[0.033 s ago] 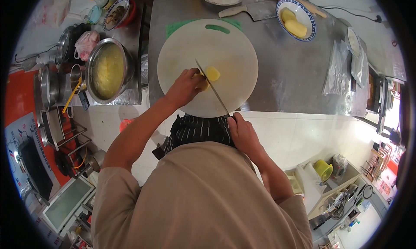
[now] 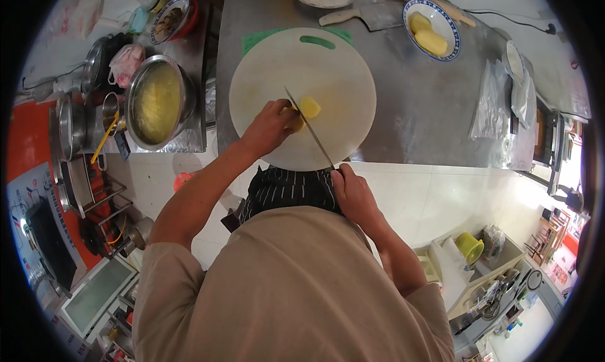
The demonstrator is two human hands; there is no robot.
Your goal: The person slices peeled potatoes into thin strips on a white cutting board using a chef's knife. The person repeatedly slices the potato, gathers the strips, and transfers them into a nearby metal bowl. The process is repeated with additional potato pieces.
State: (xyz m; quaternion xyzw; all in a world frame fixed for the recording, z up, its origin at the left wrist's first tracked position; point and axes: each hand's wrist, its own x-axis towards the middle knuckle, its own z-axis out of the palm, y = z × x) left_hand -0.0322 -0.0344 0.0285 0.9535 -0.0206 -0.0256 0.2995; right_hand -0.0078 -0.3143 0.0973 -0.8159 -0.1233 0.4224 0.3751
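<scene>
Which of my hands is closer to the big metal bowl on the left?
Left. Your left hand steadies a yellow piece on the cutting board, right of the metal bowl; your right hand, holding the knife, is farther right and nearer your body.

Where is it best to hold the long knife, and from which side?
Probably by its dark handle, coming from the near right, where the right hand holds it. The knife slants over the cutting board, its tip pointing away to the left, so coming this way should avoid the blade.
</scene>
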